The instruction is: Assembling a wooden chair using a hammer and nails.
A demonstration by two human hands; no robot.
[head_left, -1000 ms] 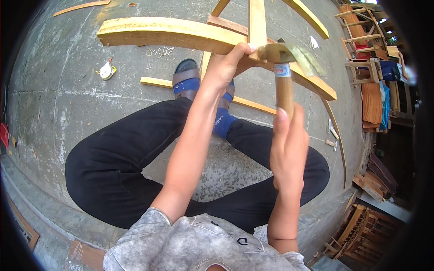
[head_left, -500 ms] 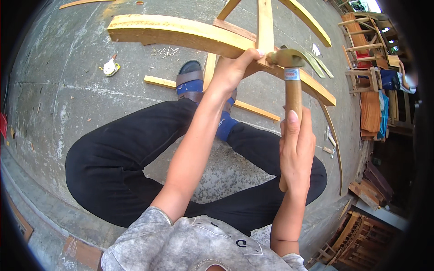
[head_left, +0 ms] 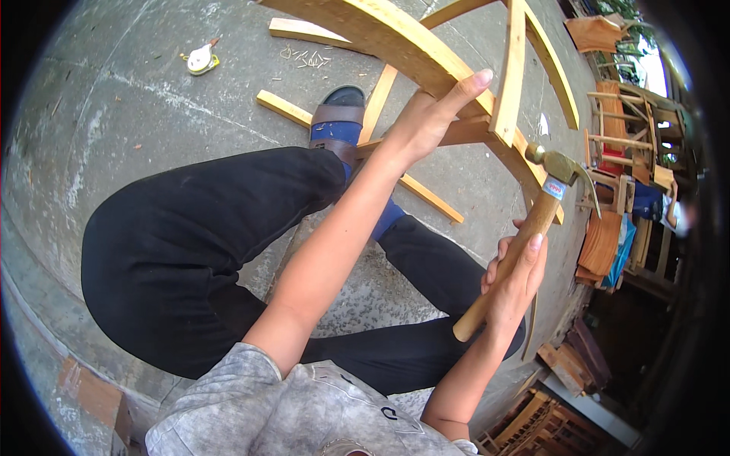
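hammer shifted rightward, right hand curled around it

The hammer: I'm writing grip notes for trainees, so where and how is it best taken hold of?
Probably by the lower half of its wooden handle, from the right, as the right hand does: the handle is long and straight, and slants with its butt near and the metal head with its curved claw at the far end.
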